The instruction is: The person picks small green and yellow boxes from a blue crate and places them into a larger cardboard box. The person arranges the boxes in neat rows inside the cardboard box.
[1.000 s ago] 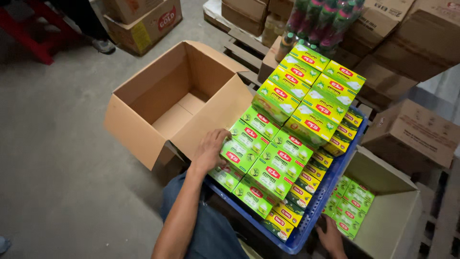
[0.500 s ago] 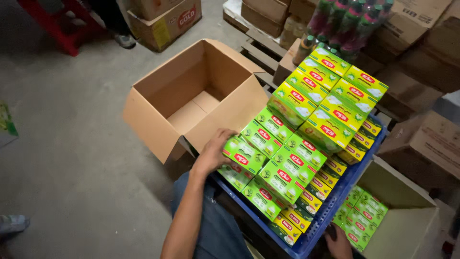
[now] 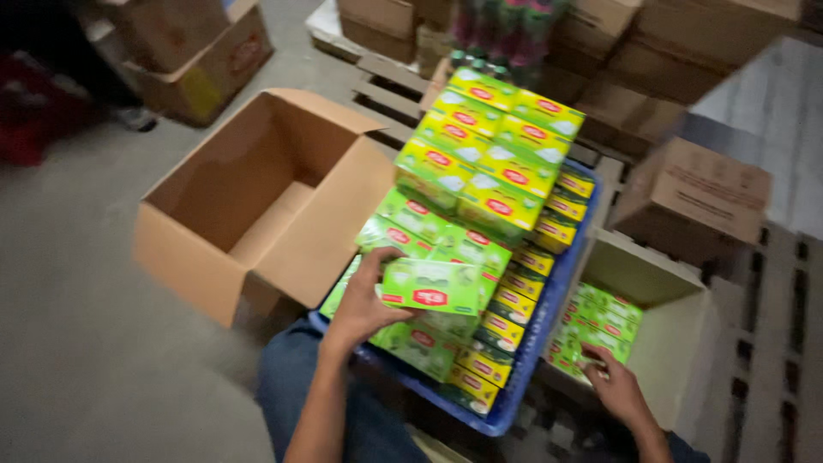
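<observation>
Left hand (image 3: 364, 304): grip clenched on a green carton (image 3: 431, 287), thumb on its near long edge, fingers wrapped over the left end. Carton is lifted a little and tilted, just above the stacked green and yellow cartons (image 3: 480, 184) in the blue crate (image 3: 514, 399). Left forearm comes up from bottom centre, wrist bent slightly toward the crate, over the person's blue-jeaned knee (image 3: 291, 386).

Right hand (image 3: 619, 390): reaching low at the right, fingers touching the green packs (image 3: 591, 330) inside the pale open box (image 3: 669, 343); can't tell whether that grip is closed on one, fingertips are blurred.

Left of the crate, touching it: empty brown cardboard box (image 3: 257, 206), flaps open, on the concrete floor (image 3: 77, 360). Behind: wooden pallets (image 3: 394, 94) and more closed brown boxes (image 3: 694, 193).
</observation>
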